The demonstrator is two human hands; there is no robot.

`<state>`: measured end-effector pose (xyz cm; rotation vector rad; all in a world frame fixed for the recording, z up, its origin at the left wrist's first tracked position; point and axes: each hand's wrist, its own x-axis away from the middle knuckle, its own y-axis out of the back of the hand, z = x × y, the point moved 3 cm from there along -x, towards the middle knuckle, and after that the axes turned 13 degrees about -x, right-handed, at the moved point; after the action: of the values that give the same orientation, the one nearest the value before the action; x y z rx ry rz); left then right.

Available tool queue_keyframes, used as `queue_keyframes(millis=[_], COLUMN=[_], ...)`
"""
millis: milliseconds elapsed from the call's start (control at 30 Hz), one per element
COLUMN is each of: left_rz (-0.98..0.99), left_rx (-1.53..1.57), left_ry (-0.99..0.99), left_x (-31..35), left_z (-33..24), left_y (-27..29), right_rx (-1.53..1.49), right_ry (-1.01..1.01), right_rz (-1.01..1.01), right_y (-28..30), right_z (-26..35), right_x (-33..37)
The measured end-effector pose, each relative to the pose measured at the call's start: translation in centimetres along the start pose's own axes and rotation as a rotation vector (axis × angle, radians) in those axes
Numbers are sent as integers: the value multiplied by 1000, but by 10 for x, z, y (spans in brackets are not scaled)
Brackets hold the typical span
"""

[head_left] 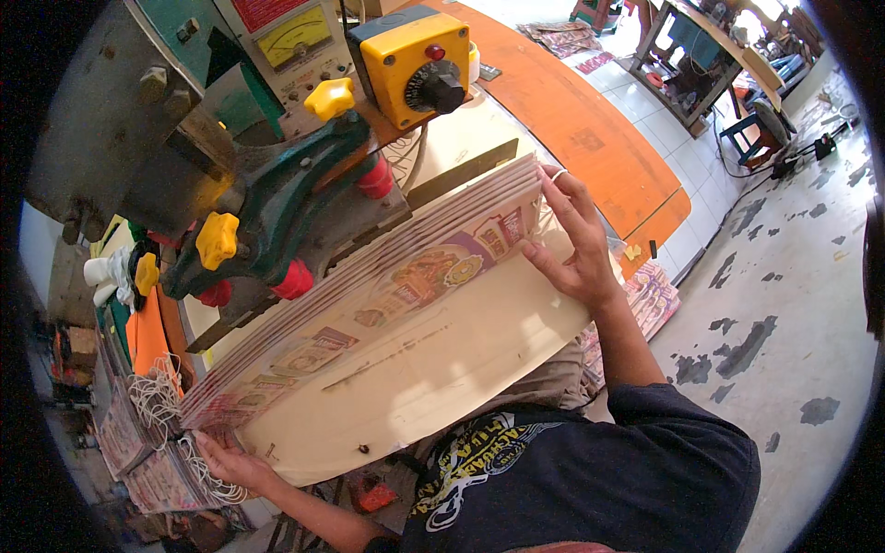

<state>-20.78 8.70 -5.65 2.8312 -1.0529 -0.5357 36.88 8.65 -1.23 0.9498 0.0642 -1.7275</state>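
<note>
A long stack of printed plastic sheets [433, 276] lies across the cream work board [442, 359] in front of me, its far edge fanned into several layers. My right hand [576, 240] grips the stack's right end, thumb on top and fingers behind the edge. At the other end, my left hand [230, 463] holds the near left corner, with its fingers partly hidden by the sheets. Just beyond the stack stands a dark green press machine [313, 203] with yellow star knobs [218, 241] and red round fittings [293, 279].
A yellow control box [410, 69] with a black dial sits beside a meter panel [295, 41]. An orange tabletop [590, 138] curves away at right. White cords [159, 396] hang near more printed bundles [166, 479] at left. Behind my right arm lies another bundle [653, 300].
</note>
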Motion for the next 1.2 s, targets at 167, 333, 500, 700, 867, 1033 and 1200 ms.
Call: queue_keyframes(millis=[167, 333, 500, 700, 867, 1033, 1200], left_rz=[-24, -37, -30, -17, -50, -30, -24], left_rx=[-54, -60, -20, -31, -60, -60, -28], left_ry=[19, 8, 0, 24, 31, 30, 19], left_x=[1, 2, 0, 2, 4, -5, -10], left_z=[-1, -1, 3, 0, -5, 13, 21], left_y=[3, 3, 4, 2, 1, 11, 14], right_rx=[113, 97, 138, 249, 205, 128, 136], right_ry=[0, 14, 42, 74, 57, 25, 53], right_rz=[18, -11, 11, 44, 46, -108, -227], right_y=[-3, -1, -2, -5, -5, -1, 2], right_z=[1, 2, 3, 5, 5, -3, -2], right_x=[3, 3, 2, 3, 1, 6, 8])
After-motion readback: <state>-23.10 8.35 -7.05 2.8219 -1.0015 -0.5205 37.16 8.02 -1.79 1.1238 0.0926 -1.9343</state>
